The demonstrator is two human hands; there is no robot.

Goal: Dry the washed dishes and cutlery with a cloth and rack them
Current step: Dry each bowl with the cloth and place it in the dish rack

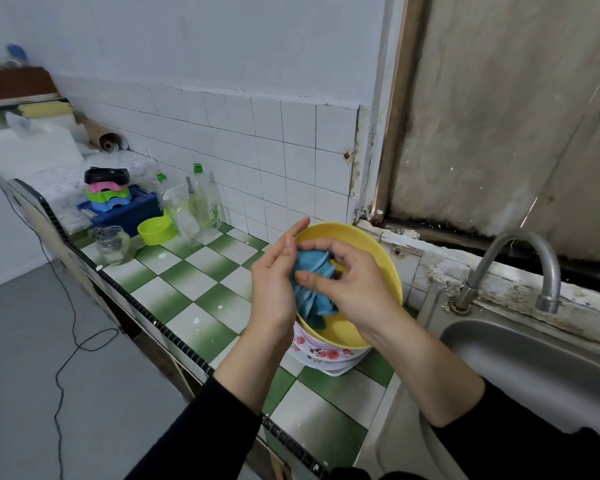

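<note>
The yellow plate [368, 244] stands tilted on edge at the near right of the bench [194, 282], just left of the sink [534, 358] and over a floral tub [326, 355]. The left hand [274, 282] braces the plate's left rim with nearly straight fingers; I cannot tell whether the thumb hooks over the edge. The right hand [354, 282], fingers curled, bunches the blue cloth [314, 282] against the plate's inner face.

To dry it well, I would keep the left hand firm on the rim so the plate does not slip, sweep the cloth in circles out to the edge, then turn the plate and wipe its back. The blue crate [132, 213] at the far left looks like where it goes.
</note>
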